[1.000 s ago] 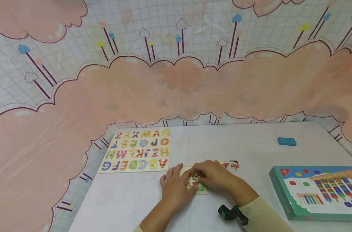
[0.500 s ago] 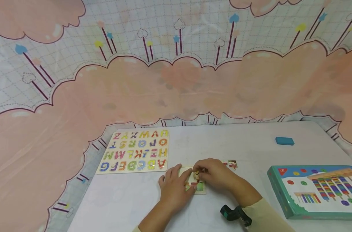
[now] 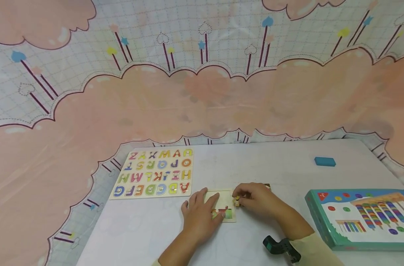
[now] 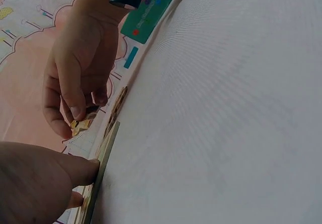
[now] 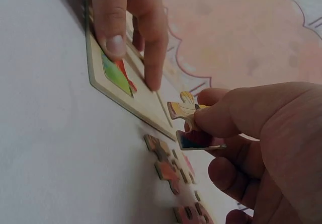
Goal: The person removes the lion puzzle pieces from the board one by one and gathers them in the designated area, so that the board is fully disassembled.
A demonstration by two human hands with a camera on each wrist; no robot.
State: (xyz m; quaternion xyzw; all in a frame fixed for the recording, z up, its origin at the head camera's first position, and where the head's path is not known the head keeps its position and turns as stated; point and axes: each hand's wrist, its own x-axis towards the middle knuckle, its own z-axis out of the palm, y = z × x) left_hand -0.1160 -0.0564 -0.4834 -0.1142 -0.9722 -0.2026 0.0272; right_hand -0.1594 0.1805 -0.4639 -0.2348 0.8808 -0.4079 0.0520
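My left hand [image 3: 200, 214] lies with its fingers spread on a small wooden jigsaw tray [image 3: 221, 196], holding it against the table. In the tray's near part sit a green piece [image 5: 116, 77] and a red one [image 5: 128, 75]; its visible far part is bare. Just beyond the tray's right edge, my right hand [image 3: 260, 201] pinches a yellow jigsaw piece [image 5: 185, 109] between thumb and fingers, raised above the table. Below it in the same hand shows a dark blue and maroon piece [image 5: 193, 139]; whether the two are joined, I cannot tell.
Several loose jigsaw pieces [image 5: 166, 171] lie right of the tray, mostly behind the right hand in the head view. An alphabet board [image 3: 155, 171] stands back left. At the right are a blue block [image 3: 325, 162] and a green-edged toy box [image 3: 361, 221].
My right hand has moved right, off the tray, carrying the yellow piece away from it. More of the tray's bare base shows. The left hand has stayed on the tray.
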